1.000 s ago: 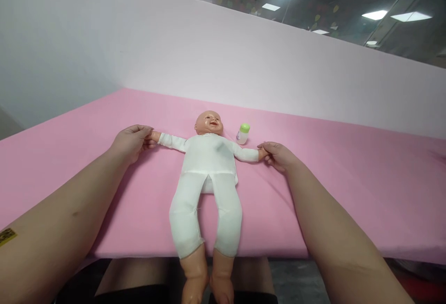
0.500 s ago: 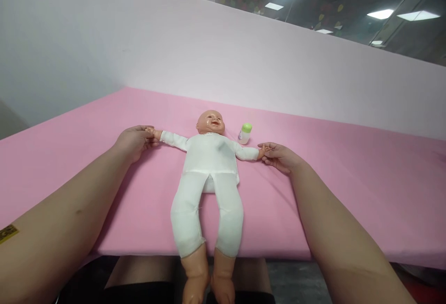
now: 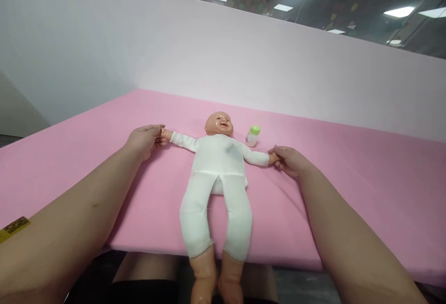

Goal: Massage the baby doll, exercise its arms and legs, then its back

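- Left hand (image 3: 144,141) pinches the doll's (image 3: 220,155) outstretched hand between thumb and fingers; that shiny skin looks hard, perhaps a bit slippery.
- The doll lies face up on the pink table (image 3: 365,174), feet past the near edge; its cloth-covered body looks soft and light, so the trunk is probably the surest hold.
- The green-capped bottle (image 3: 252,137) is near its shoulder, untouched.
- Right hand (image 3: 291,160) grips the doll's other hand.
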`<state>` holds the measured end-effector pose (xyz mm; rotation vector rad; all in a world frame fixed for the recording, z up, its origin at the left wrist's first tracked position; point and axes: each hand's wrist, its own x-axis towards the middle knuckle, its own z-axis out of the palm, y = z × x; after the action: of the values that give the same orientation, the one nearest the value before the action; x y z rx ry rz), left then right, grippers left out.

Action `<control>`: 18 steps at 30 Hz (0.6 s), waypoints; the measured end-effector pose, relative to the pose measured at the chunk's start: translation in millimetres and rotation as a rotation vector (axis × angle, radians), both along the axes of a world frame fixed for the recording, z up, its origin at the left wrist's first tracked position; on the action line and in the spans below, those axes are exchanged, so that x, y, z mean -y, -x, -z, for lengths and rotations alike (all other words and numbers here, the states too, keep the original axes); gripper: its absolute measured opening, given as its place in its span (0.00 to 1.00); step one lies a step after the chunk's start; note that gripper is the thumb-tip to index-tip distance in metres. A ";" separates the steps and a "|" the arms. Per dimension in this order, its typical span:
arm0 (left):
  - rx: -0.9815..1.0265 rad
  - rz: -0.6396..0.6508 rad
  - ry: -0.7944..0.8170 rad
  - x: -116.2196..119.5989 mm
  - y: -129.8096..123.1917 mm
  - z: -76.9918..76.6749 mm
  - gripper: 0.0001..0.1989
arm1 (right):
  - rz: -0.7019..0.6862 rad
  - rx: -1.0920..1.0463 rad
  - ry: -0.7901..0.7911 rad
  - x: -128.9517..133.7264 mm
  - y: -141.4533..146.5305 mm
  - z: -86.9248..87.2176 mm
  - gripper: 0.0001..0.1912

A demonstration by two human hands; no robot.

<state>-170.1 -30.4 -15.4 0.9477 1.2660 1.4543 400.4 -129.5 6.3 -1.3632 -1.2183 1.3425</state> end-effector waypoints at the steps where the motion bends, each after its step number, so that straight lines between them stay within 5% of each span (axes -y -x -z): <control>1: 0.005 -0.005 0.014 -2.4 0.6 0.7 0.16 | 0.029 -0.005 -0.001 -1.4 0.0 0.7 0.17; 5: 0.054 0.013 0.058 -8.5 3.3 2.1 0.18 | 0.053 -0.047 0.025 -3.9 -2.6 1.4 0.12; 14: 0.066 0.143 -0.034 -2.8 3.8 2.7 0.15 | -0.076 -0.168 0.028 4.2 -8.5 -1.5 0.24; 18: 0.037 0.082 -0.022 -1.9 2.1 2.3 0.17 | -0.110 -0.060 0.002 6.1 -1.9 -6.3 0.16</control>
<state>-172.3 -28.5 -17.8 0.9719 1.1727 1.4188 402.3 -135.6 12.6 -1.2632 -1.2671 1.4511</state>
